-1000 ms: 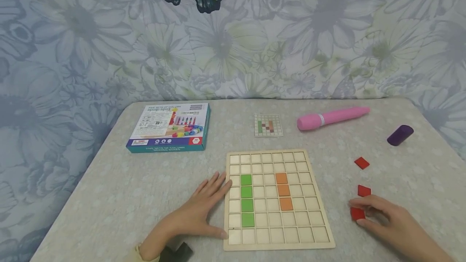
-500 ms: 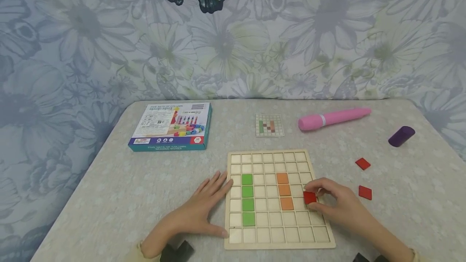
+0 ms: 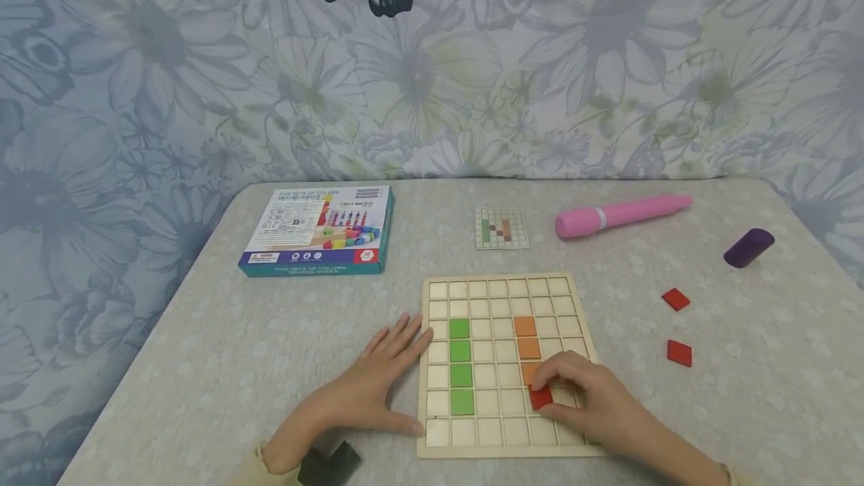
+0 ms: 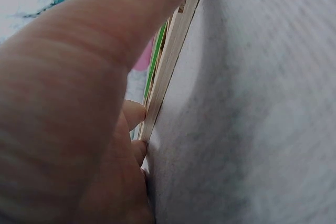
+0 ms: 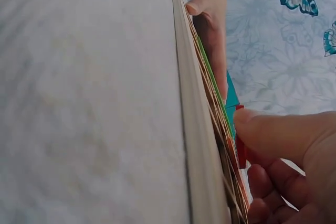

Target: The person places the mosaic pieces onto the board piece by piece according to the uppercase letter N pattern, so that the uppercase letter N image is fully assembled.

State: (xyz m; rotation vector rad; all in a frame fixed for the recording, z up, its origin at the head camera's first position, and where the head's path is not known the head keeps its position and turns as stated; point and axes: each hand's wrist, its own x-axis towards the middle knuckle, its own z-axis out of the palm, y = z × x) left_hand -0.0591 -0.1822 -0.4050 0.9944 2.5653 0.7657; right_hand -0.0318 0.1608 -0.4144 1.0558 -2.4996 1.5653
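A wooden grid board (image 3: 508, 437) lies on the table, with a column of green tiles (image 3: 461, 375) on its left and orange tiles (image 3: 527, 348) right of centre. My right hand (image 3: 597, 403) pinches a red tile (image 3: 540, 398) between thumb and fingers, over the cell just below the lowest orange tile. In the right wrist view that red tile (image 5: 241, 150) stands tilted at the board's surface. My left hand (image 3: 367, 381) lies with fingers spread, thumb and fingertips touching the board's left edge. Two loose red tiles, one farther (image 3: 676, 299) and one nearer (image 3: 679, 353), lie right of the board.
A small pattern card (image 3: 502, 229) lies behind the board. Beside it is a pink pen-shaped case (image 3: 621, 216), with a purple cylinder (image 3: 748, 248) farther right. A flat teal-edged box (image 3: 316, 231) sits at the back left. A patterned fabric backdrop (image 3: 432, 81) rises behind the table.
My right hand has picked a red tile off the table at the right and carried it left onto the board, below the orange tiles. My left hand has stayed at the board's edge.
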